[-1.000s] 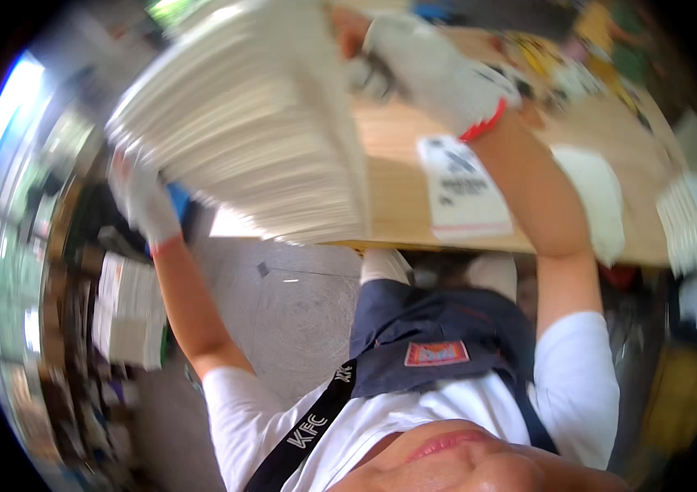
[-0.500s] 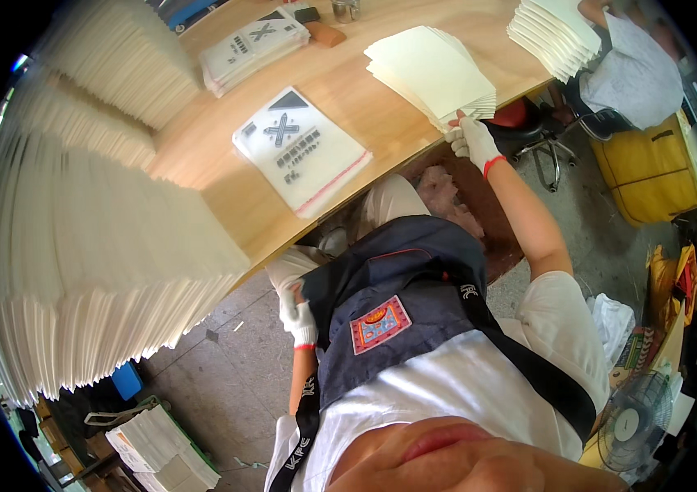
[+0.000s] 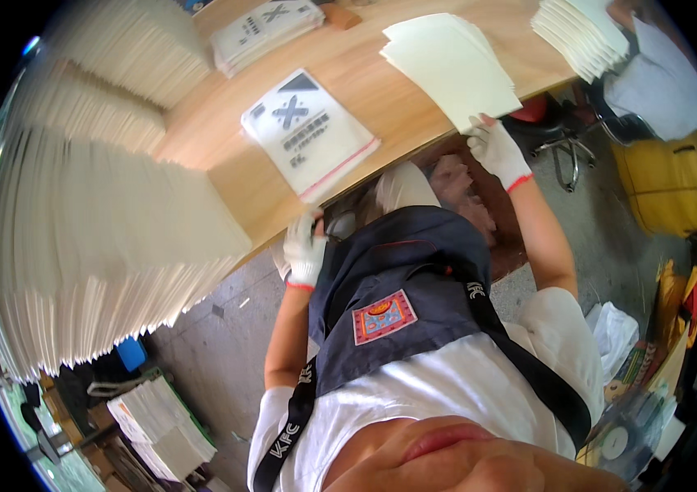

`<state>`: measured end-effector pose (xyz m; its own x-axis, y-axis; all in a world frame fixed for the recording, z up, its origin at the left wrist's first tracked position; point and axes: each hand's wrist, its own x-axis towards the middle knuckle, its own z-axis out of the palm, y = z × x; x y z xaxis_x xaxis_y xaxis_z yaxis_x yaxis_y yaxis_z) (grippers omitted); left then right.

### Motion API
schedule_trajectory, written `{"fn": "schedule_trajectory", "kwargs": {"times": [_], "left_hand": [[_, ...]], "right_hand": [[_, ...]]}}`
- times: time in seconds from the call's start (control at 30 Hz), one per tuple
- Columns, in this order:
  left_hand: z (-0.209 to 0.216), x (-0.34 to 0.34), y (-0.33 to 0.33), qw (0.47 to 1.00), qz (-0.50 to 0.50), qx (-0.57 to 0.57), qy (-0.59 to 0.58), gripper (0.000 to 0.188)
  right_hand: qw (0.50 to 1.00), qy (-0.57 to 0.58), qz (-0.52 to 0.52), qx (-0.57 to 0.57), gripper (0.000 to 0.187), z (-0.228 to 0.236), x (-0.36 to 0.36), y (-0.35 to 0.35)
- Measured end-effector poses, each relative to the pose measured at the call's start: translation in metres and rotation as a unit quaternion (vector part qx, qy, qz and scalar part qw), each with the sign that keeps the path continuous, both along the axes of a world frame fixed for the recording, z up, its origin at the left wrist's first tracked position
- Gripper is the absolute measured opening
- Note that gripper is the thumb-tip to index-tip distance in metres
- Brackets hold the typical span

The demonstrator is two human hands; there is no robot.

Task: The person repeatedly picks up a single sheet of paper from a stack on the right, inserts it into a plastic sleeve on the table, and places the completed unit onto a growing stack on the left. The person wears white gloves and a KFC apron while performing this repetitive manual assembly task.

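Observation:
My right hand point(image 3: 498, 152), in a white glove with a red cuff, has its thumb and fingers closed on the near edge of a cream paper sheet point(image 3: 465, 82). That sheet lies on top of a fanned pile by the table's front edge. My left hand point(image 3: 306, 250), gloved the same way, is at the table edge just below a stack of clear printed plastic bags point(image 3: 311, 135). Its fingers are loosely bent and apart, and nothing shows in them. The bags lie flat, their red-striped edge towards me.
Tall stacks of white sheets point(image 3: 110, 230) line the left of the wooden table point(image 3: 217, 176). More plastic bags point(image 3: 266, 34) lie at the back, beside an orange-brown block point(image 3: 340, 15). At right are another paper pile point(image 3: 578, 37), a stool point(image 3: 557, 135) and a yellow bag point(image 3: 664, 184).
My left hand has risen from beside my lap to the table edge near the bags. Under my right hand, the top sheet now covers the fanned near edges. The view has shifted slightly.

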<state>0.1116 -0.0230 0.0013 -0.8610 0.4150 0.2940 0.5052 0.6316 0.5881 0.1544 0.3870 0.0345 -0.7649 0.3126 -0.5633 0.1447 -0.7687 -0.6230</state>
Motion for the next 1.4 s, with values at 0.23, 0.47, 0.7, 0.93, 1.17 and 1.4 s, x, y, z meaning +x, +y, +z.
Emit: {"fn": "schedule_trajectory", "kwargs": {"times": [0.23,0.47,0.7,0.93,1.17,1.4], "left_hand": [[0.007,-0.092,0.035,0.977,-0.015,-0.201,0.076,0.025],[0.012,-0.122,0.031,0.951,-0.018,-0.306,-0.040,0.034],[0.004,-0.114,0.035,0.957,-0.004,-0.288,-0.016,0.031],[-0.008,-0.116,0.015,0.983,0.021,-0.177,0.045,0.021],[0.021,-0.124,0.020,0.992,-0.034,0.053,-0.113,0.029],[0.007,-0.075,0.030,0.996,0.012,0.083,0.018,0.033]], "right_hand": [[0.977,0.128,-0.100,0.136,0.017,-0.022,0.009,0.044],[0.985,0.156,-0.040,0.066,0.046,0.020,0.044,-0.014],[0.951,0.138,0.252,-0.117,0.044,-0.029,0.088,-0.058],[0.996,0.018,0.032,-0.081,0.028,-0.022,0.083,-0.123],[0.975,0.129,0.046,-0.175,0.026,-0.062,0.083,-0.134],[0.988,0.108,0.012,-0.114,0.025,-0.031,0.074,-0.173]]}}
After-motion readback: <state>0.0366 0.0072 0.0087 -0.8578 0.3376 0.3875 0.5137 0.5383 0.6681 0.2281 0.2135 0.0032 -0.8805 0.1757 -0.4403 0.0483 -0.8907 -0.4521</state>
